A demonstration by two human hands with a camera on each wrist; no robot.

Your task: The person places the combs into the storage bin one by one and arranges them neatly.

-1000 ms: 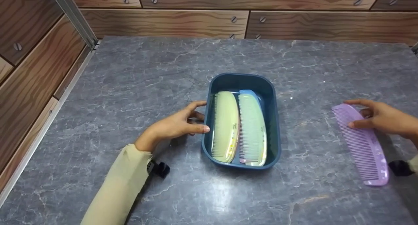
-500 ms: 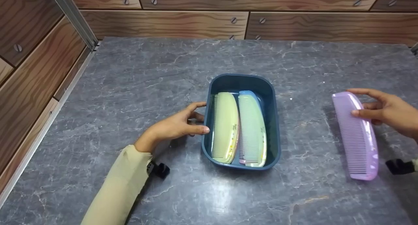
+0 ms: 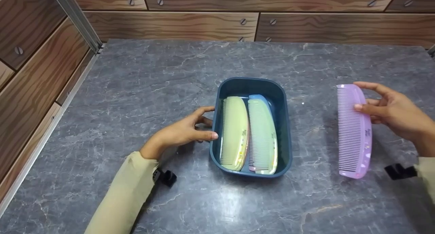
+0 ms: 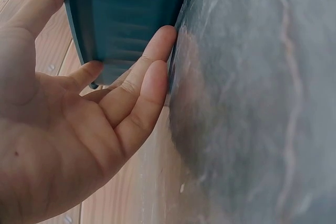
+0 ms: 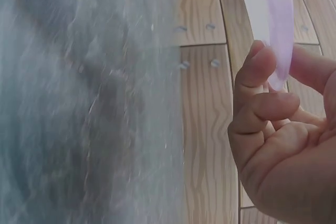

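Note:
A purple comb (image 3: 353,132) is held in my right hand (image 3: 394,108), the thumb on its front and fingers behind its upper end. It hangs over the table with teeth facing left; in the right wrist view the comb (image 5: 281,24) shows edge-on. My left hand (image 3: 183,130) holds the left side of a dark blue plastic bin (image 3: 289,132), thumb at the rim and fingers against the outer wall (image 4: 121,30). Inside lie a yellow comb (image 3: 233,132) and a light green comb (image 3: 262,135) side by side. Blue and pinkish combs peek out beneath them, mostly hidden.
The grey marbled table (image 3: 142,77) carries the bin near its middle. Wood-patterned panels (image 3: 170,25) stand behind and on the left, with a metal post (image 3: 76,18) at the corner. Black wrist cameras (image 3: 166,177) sit at both sleeves.
My right hand has raised the purple comb and brought it left toward the bin, turning it from slanted to nearly straight. My left hand and the bin have stayed put.

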